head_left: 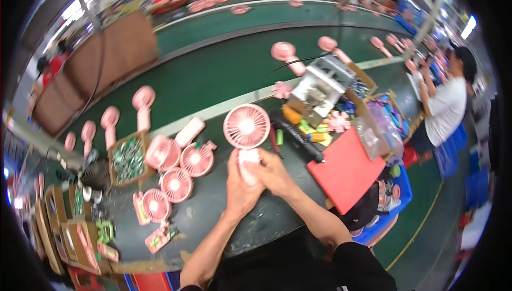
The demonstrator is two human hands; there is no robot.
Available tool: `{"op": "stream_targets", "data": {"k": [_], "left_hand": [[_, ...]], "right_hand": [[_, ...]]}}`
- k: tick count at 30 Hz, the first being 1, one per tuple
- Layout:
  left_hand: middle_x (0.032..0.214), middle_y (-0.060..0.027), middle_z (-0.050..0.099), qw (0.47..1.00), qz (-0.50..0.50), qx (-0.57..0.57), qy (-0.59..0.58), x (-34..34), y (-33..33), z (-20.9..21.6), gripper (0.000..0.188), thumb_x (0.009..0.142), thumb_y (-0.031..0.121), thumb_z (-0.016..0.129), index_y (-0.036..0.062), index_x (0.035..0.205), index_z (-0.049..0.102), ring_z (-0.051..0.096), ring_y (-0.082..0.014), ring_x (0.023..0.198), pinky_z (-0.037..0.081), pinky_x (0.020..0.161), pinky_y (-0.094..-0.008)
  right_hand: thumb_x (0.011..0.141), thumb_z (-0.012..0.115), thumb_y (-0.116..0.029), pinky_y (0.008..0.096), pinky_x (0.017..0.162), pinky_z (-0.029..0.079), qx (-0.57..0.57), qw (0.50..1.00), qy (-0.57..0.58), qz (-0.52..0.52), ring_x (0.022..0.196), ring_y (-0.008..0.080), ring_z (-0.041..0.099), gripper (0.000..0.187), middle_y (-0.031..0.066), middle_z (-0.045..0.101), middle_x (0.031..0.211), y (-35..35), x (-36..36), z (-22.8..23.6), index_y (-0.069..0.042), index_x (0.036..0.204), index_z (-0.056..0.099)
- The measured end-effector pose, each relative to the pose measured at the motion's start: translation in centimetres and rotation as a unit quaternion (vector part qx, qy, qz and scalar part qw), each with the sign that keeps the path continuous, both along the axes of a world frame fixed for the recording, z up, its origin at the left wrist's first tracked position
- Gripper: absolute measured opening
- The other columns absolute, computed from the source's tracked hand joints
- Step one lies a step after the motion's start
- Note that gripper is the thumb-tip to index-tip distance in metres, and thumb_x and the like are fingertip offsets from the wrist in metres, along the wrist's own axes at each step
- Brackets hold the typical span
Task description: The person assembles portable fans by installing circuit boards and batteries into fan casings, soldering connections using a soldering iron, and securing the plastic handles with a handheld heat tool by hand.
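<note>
In the middle of the bench, a pink handheld fan [247, 126] stands with its round grille away from me and its handle between my palms. My left hand [238, 190] wraps the handle from the left, and my right hand [273, 174] closes over it from the right. Fingers partly hide the handle. Left of my hands lie several pink fan parts: a round housing [163, 152], fan heads [196, 159] and a handle piece [190, 132]. To the right rests a black cylindrical tool [296, 137], beside a pink fan blade [338, 122].
A cardboard box of green circuit boards [128, 159] stands at left. At right are a red sheet [345, 169], a metal-and-clear device [321, 86] and a blue bin [404, 184]. Beyond the bench, a green conveyor [213, 78] carries pink fans. A person in white [447, 99] works at right.
</note>
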State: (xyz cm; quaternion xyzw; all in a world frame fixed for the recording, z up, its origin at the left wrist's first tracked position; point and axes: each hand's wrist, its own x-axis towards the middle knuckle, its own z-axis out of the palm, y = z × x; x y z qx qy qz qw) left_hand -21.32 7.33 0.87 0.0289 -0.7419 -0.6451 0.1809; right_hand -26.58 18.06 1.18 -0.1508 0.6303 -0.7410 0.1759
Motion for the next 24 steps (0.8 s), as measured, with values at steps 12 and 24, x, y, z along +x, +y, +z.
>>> {"op": "stream_targets", "data": {"k": [12,24], "left_hand": [[0.055,-0.0031,0.052,0.994,0.042,-0.099,-0.009,3.2,-4.4,-3.3,0.028,0.082,0.006,0.071,-0.0012,0.107,0.061,0.046,-0.0068,0.046,0.04,0.046,-0.0243],[0.05,-0.0036,0.046,0.997,0.044,-0.063,-0.024,2.5,-4.4,-3.4,0.017,0.083,0.006,0.07,-0.002,0.097,0.065,0.043,-0.007,0.044,0.037,0.045,-0.0262]], "right_hand": [[0.094,0.05,-0.008,0.0294,0.057,0.055,-0.087,0.996,0.006,0.003,0.066,0.0171,0.064,0.021,0.0149,0.064,0.093,-2.7,-1.8,0.6,0.003,0.112,0.049],[0.092,0.051,-0.011,0.0289,0.055,0.054,-0.089,0.996,-0.002,-0.017,0.067,0.0167,0.063,0.025,0.0181,0.064,0.095,-3.9,-2.4,0.9,0.005,0.111,0.05]]}}
